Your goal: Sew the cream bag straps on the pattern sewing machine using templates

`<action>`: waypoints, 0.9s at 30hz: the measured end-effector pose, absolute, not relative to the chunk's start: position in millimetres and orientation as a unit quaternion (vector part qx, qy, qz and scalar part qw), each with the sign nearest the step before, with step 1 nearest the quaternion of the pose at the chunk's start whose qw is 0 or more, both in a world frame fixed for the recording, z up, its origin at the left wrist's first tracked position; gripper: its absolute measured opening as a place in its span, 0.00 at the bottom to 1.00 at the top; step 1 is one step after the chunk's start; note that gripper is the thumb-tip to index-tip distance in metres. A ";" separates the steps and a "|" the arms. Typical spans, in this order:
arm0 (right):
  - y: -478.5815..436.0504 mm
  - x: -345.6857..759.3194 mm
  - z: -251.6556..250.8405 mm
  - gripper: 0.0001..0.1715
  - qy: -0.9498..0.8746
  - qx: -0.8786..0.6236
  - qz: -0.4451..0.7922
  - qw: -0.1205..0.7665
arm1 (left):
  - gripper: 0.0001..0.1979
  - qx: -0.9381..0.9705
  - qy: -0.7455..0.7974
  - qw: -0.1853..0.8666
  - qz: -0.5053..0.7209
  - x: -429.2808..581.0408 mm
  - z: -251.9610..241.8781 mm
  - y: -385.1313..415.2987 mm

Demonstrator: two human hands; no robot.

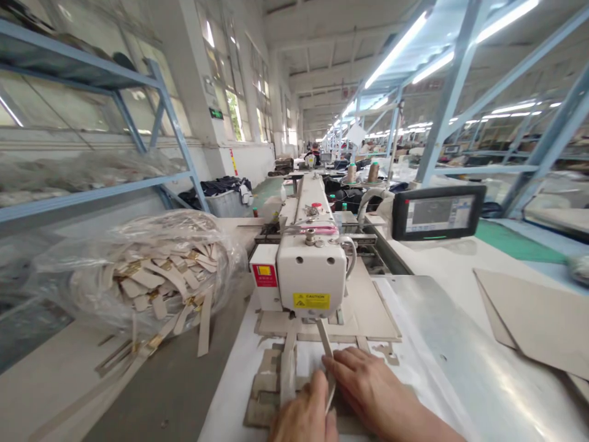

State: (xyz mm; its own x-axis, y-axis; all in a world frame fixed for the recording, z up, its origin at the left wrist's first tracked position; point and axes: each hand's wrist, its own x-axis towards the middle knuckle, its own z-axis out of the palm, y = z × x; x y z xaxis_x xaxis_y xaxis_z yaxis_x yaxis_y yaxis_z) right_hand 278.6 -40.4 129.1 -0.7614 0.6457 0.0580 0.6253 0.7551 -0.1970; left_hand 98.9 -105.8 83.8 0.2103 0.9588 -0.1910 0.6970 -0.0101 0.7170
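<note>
My left hand and my right hand are close together at the bottom of the view, both gripping a narrow beige strap that runs down from the sewing machine head. A second beige strap hangs beside it, left of my hands. Below them lies a stack of beige cut pieces on a white sheet. A flat pale template sits under the machine's front. My hands hide the lower end of the strap.
A clear plastic bag of beige straps with metallic parts lies left of the machine. A touchscreen panel stands to the right, above a metal table top bearing cardboard sheets. Blue steel shelving stands at left; thread cones stand behind.
</note>
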 end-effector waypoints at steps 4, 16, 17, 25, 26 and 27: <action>-16.9 275.6 119.8 0.12 -0.903 -0.423 0.056 0.051 | 0.11 0.623 0.580 0.418 0.316 109.6 104.5 -90.0; -9.7 270.5 99.3 0.18 -0.903 -0.420 0.059 0.072 | 0.14 0.441 0.466 0.657 0.396 113.6 102.0 -81.5; -8.5 269.9 99.5 0.17 -0.904 -0.419 0.056 0.068 | 0.15 0.434 0.454 0.665 0.404 113.1 100.8 -80.0; -1.2 266.1 94.7 0.19 -0.895 -0.439 0.046 0.063 | 0.18 0.414 0.412 0.693 0.422 106.9 89.5 -74.9; 0.3 265.4 95.6 0.21 -0.893 -0.444 0.042 0.062 | 0.18 0.416 0.414 0.692 0.420 106.7 89.0 -74.7; 2.2 264.7 97.1 0.22 -0.892 -0.447 0.037 0.061 | 0.18 0.418 0.416 0.691 0.418 106.5 88.6 -74.4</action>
